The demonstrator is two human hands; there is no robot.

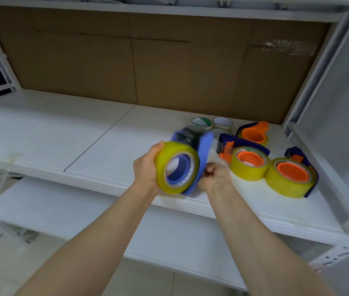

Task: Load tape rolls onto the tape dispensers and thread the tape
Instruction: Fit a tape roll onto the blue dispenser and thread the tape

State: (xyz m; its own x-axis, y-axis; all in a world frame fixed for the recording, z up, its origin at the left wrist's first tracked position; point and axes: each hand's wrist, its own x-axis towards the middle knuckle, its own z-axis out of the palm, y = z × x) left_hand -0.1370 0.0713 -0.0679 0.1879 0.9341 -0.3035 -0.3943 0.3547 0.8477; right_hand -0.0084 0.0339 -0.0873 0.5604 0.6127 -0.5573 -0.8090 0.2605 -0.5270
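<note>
A brown cardboard panel [84, 67] fills the back of the shelving bay, from 9 o'clock across to 2 o'clock of the view. Below it a white shelf board [41, 129] runs the full width, and a second white shelf [84, 212] sits lower, at 7 o'clock. A grey metal upright [310, 82] closes the bay at 3 o'clock.

Your two bare forearms reach in from 6 o'clock and meet just right of centre, above the front edge of the upper board. Your left hand [147, 169] grips a yellow tape roll [165, 167], palm against its outer band and thumb hooked over the top; the other fingers are hidden behind it. The roll sits on the hub of a blue dispenser [204, 146], which is blurred and tilted up off the board. Your right hand [215, 178] is at 3 o'clock of the roll, touching the dispenser's lower edge, fingers curled tight together. Blur hides whether they pinch anything.

Three dispensers with orange hubs crowd the board just beside your right hand. The nearest [291, 174], at 4 o'clock of it, and the middle one [249, 160], at 2 o'clock, carry yellow rolls and touch each other. The farthest [253, 134] lies behind them.

Three small pale spare rolls [201, 122] [222, 123] [220, 132] cluster at 1 o'clock of the held roll, partly hidden by the blue dispenser.
</note>
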